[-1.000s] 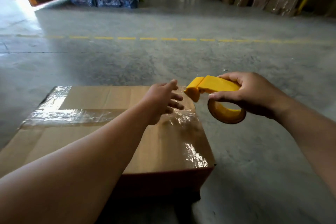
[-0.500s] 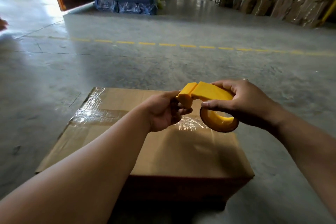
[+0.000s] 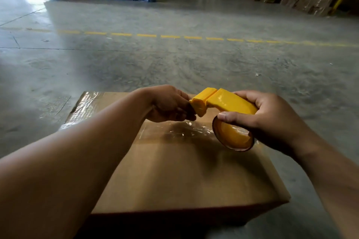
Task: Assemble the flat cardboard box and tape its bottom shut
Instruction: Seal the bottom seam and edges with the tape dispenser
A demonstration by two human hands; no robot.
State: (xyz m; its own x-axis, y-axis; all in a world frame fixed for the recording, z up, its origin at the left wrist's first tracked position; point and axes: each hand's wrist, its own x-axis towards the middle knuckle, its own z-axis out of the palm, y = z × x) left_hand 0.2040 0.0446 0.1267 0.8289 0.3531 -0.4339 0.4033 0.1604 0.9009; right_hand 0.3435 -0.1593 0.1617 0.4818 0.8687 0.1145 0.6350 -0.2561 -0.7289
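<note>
Box [image 3: 194, 176] sat taped at 6 o'clock; my right hand [image 3: 272, 120] wrapped the dispenser [image 3: 223, 103], my left hand [image 3: 169, 103] pinched its nose, probably freeing the tape end.

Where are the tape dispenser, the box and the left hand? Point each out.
tape dispenser [image 3: 229, 102]: head view, on its yellow handle.
box [image 3: 184, 176]: head view, on its bare top face.
left hand [image 3: 167, 103]: head view, on the back of the hand.

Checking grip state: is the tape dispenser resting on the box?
No, the right hand holds the tape dispenser above the box, left hand at its front end.
</note>
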